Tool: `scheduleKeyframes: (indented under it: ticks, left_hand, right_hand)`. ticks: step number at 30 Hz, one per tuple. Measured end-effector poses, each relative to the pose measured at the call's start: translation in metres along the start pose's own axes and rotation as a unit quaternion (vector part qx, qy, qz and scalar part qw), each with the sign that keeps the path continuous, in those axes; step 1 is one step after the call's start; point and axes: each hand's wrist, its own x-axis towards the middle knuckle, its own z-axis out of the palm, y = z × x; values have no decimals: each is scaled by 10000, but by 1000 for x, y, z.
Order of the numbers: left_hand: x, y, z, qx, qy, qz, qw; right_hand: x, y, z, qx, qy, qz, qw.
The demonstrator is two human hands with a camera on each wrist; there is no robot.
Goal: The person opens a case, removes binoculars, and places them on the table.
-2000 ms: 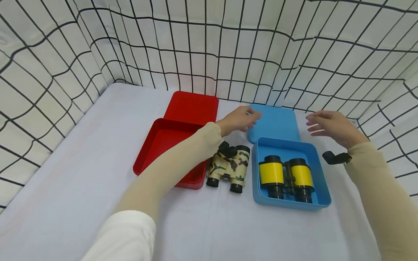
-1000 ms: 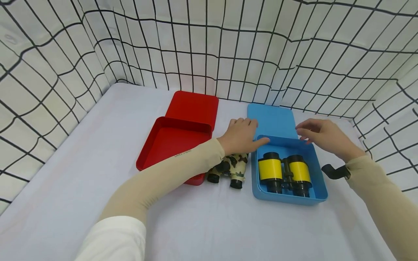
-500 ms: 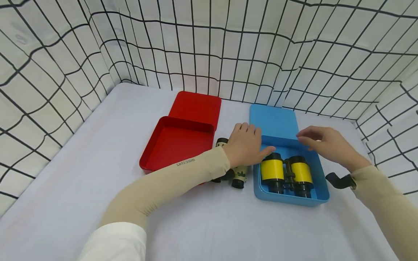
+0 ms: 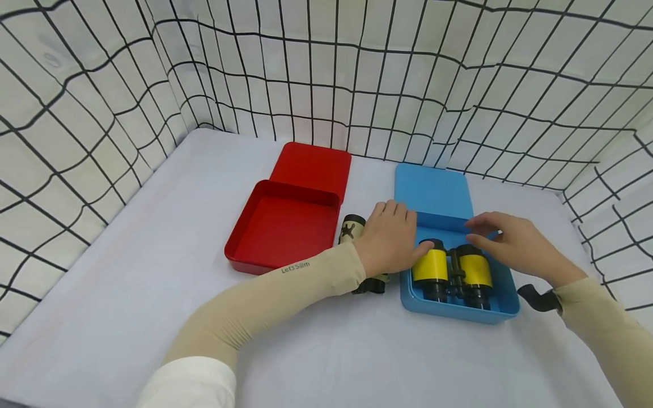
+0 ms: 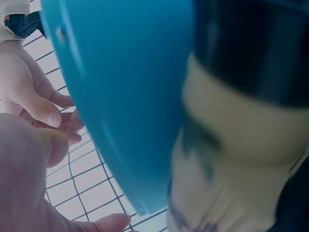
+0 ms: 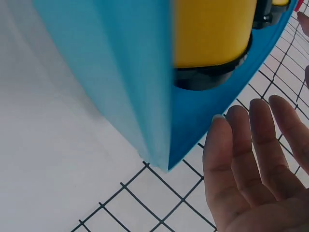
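Observation:
Yellow and black binoculars (image 4: 431,266) lie inside the blue box (image 4: 459,315), whose lid (image 4: 433,190) is laid back behind it. My left hand (image 4: 390,241) is over the box's left side, fingers extended and thumb overlapping the left yellow barrel in the head view. At the right rear corner is my right hand (image 4: 512,243); the right wrist view shows its fingers (image 6: 263,140) nearly straight, close to the box rim. Camouflage binoculars (image 4: 352,228) sit left of the blue box, partly hidden under my left hand and sleeve. Neither hand grips anything.
A red box (image 4: 250,265) stands to the left with its lid (image 4: 313,169) folded back and nothing inside. White cloth (image 4: 357,351) covers the surface. A black wire grid (image 4: 326,85) with white sheeting behind it borders the back and both sides.
My left hand has come from beside the blue lid toward me, onto the box's left side. My right hand has moved left and nearer to the box. Both binoculars stay in place.

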Motion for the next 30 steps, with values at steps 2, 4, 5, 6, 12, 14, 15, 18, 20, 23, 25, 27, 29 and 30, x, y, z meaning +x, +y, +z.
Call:
scheduleKeyframes:
  ticks: [2, 4, 5, 6, 12, 14, 15, 18, 20, 23, 25, 27, 29, 30]
  left_hand:
    - [-1, 1, 3, 39, 4, 1, 10000]
    - [-2, 1, 7, 84, 31, 12, 10000]
    - [-3, 1, 8, 106, 47, 17, 9999]
    - [-3, 1, 9, 120, 72, 19, 9999]
    - [-5, 1, 13, 133, 133, 13, 9998]
    - [-5, 2, 14, 142, 121, -6, 9998]
    - [-5, 2, 15, 153, 122, -12, 9998]
    - [-6, 3, 17, 193, 137, -25, 9997]
    - [-6, 4, 18, 195, 146, -37, 9997]
    - [-6, 6, 20, 219, 154, -59, 9996]
    - [-5, 6, 21, 255, 166, -67, 9995]
    - [-4, 7, 21, 273, 160, -64, 9995]
    - [-3, 8, 22, 257, 194, -48, 9995]
    - [-3, 8, 22, 252, 233, -26, 9994]
  right_hand:
    - [-2, 0, 2, -83, -8, -95, 9999]
    - [-4, -1, 4, -194, -34, -153, 9997]
    - [-5, -1, 5, -271, -55, -168, 9995]
    - [-6, -1, 6, -344, -78, -174, 9992]
    - [-13, -3, 13, -663, -179, -300, 9972]
    - [-14, -4, 15, -686, -211, -344, 9968]
    - [-15, -4, 16, -696, -229, -362, 9967]
    - [-17, -3, 17, -734, -298, -358, 9962]
    - [-18, -3, 18, -751, -335, -349, 9960]
    - [-19, -2, 20, -774, -361, -389, 9956]
    - [-19, 0, 21, -800, -320, -479, 9951]
    - [-20, 0, 22, -858, -287, -530, 9945]
    - [-20, 1, 23, -900, -248, -560, 9941]
    - [-21, 1, 23, -920, -238, -562, 9939]
